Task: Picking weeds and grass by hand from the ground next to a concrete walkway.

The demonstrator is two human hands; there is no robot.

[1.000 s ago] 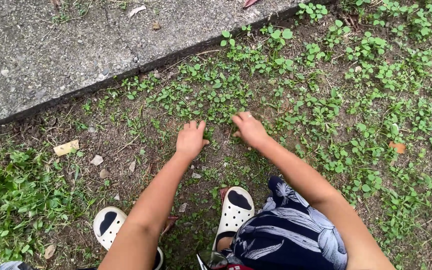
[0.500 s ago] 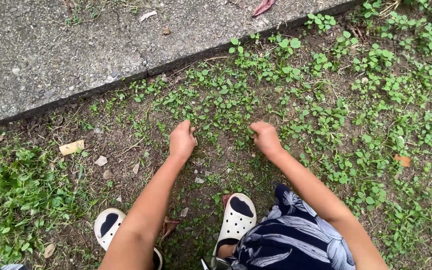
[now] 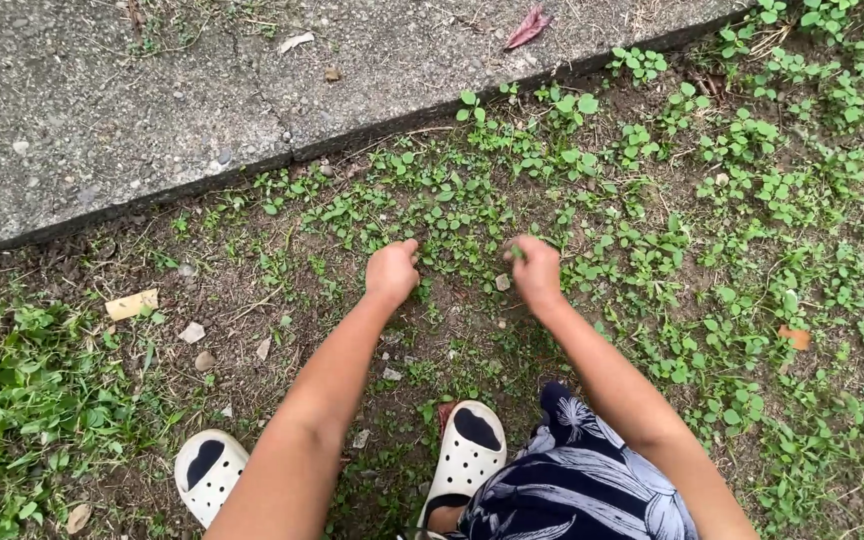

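Both of your hands have crept a little farther up the patch since half a second ago, toward the concrete edge, and your feet now sit lower in view. Your left hand is curled into a loose fist, knuckles up, pressed down among the weeds; its fingertips are tucked under, so whether it pinches a stem cannot be told. Your right hand is also closed, with thumb and fingers drawn together at its upper left, where a small green sprig shows between them, so it looks to be gripping that bit of weed. Those low, round-leaved weeds spread from just ahead of your knuckles to the slab and off to the right. Between your two hands lies bare brown soil with a small pale stone. Below, your white clogs stand on the dirt, the left one well apart near a clump of grass. Scraps of pale debris lie left of your left arm, and a reddish dry leaf rests on the concrete.
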